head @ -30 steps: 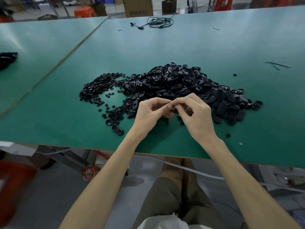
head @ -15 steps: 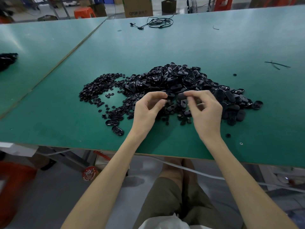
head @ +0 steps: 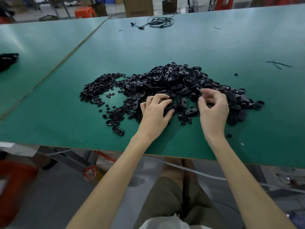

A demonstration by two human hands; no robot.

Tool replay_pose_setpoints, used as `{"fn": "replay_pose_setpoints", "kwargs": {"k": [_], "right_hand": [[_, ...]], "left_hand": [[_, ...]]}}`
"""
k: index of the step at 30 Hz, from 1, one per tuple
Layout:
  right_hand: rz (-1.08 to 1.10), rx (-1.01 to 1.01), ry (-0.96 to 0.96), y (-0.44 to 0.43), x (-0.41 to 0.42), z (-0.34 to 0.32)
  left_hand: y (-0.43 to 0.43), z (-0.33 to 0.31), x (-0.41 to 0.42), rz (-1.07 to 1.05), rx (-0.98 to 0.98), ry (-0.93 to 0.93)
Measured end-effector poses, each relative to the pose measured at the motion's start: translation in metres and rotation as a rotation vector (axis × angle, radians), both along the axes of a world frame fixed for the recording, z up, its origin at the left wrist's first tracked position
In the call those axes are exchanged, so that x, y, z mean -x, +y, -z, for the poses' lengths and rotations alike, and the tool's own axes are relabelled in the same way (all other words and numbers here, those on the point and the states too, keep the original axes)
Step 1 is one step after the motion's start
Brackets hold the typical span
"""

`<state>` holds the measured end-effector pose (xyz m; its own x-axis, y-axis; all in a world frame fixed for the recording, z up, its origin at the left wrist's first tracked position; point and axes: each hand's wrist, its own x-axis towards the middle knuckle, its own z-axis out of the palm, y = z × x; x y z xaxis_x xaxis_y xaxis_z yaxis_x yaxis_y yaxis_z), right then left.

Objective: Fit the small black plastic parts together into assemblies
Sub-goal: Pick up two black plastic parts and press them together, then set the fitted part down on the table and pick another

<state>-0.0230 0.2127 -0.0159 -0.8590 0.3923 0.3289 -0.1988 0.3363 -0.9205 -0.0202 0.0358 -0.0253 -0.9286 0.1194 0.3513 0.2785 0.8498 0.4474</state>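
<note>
Left on green table (head: pixel 49 113): scatter of small round parts (head: pixel 97 86). Two loose oval shells (head: pixel 113 122) lie just in front of it, near front edge. My left hand (head: pixel 155 111) is palm down on near edge of big shell heap (head: pixel 178 80), fingers curled into parts; cannot tell if any is pinched. My right hand (head: pixel 212 109) hangs over heap's right side, fingers loosely curled, spread, blurred, gripping nothing I can see.

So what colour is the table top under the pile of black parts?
Plain teal green; the table top shows best in the head view.
</note>
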Motion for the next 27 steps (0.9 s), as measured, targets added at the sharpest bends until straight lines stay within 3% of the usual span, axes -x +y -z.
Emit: {"fn": "replay_pose_setpoints", "kwargs": {"k": [4, 10, 21, 27], "right_hand": [[-0.25, -0.236, 0.009, -0.008, -0.001, 0.002], [-0.429, -0.427, 0.044, -0.014, -0.004, 0.005], [-0.337, -0.689, -0.013, -0.013, 0.003, 0.016], [-0.34, -0.603, -0.031, -0.014, 0.003, 0.013]], "left_hand": [[0.0, -0.001, 0.002, -0.004, -0.053, -0.038], [-0.01, -0.007, 0.005, -0.027, -0.43, -0.095], [-0.009, -0.006, 0.005, -0.052, -0.43, -0.081], [-0.009, -0.007, 0.004, -0.004, -0.405, -0.096]]}}
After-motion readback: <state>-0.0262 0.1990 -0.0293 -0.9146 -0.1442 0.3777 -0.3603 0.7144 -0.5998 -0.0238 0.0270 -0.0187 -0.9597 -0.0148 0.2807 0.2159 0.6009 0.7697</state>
